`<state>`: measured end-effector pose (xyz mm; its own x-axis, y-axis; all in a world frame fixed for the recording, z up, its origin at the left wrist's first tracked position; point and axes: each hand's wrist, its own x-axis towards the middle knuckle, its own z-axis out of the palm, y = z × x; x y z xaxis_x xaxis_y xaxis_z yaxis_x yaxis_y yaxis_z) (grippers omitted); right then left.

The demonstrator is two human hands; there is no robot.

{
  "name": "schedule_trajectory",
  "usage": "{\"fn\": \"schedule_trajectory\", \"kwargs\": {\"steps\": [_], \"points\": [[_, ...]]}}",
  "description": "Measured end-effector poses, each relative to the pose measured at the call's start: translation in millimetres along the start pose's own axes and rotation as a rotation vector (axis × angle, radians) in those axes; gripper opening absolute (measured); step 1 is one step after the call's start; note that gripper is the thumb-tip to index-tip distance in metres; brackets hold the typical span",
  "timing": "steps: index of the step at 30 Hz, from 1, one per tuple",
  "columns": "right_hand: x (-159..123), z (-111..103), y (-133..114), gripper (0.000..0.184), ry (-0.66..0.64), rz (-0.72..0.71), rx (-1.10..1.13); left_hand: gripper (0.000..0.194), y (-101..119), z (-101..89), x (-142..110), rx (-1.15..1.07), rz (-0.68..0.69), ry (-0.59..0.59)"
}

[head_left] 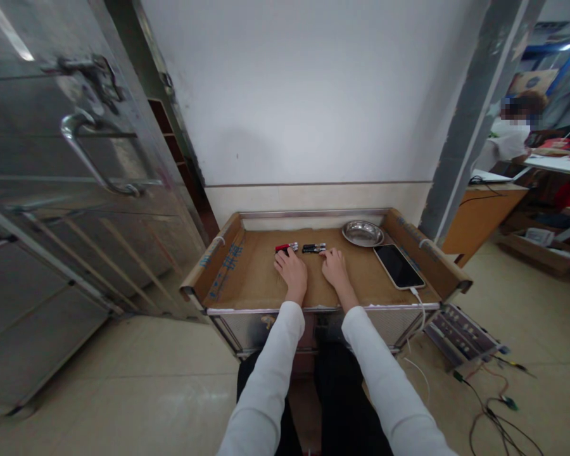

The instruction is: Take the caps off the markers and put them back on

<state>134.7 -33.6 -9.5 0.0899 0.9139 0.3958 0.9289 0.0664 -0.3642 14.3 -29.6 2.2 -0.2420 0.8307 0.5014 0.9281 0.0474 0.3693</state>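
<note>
Red pc (282,247) & blk pcs (308,248): plastic-look w/ shiny metal-look ends. Dish (362,235): smooth, shiny metal. Phone scrn (399,266): glossy. Tray lining (256,278): matt cardbd. Sleeves (268,380): matt cloth. Door handle (86,158): polished metal.

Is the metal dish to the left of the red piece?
No, the metal dish lies to the right of both the red piece and the black pieces, near the phone.

One head-worn camera looks forward and down, over the white sleeves (266,386). The table (251,278) is quite near to it, with the wall (304,95) behind.
</note>
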Motion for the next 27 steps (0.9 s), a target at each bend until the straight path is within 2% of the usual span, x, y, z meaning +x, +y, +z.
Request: {"fn": "schedule_trajectory", "kwargs": {"steps": [10,20,24,27], "points": [[-0.4,-0.6,-0.7,0.046,0.006,0.01,-0.016,0.029,0.6,-5.6,0.3,0.008,-0.042,-0.026],[-0.5,0.9,0.2,0.047,0.002,0.021,0.0,0.033,-4.0,5.6,2.6,0.022,-0.036,0.011],[0.0,3.2,0.7,0.048,0.031,0.017,0.001,0.031,-4.0,0.2,5.7,-0.043,-0.066,0.042],[0.0,3.4,0.3,0.053,0.051,0.018,0.019,0.03,-2.3,-7.6,7.6,-0.134,0.005,0.055]]}}
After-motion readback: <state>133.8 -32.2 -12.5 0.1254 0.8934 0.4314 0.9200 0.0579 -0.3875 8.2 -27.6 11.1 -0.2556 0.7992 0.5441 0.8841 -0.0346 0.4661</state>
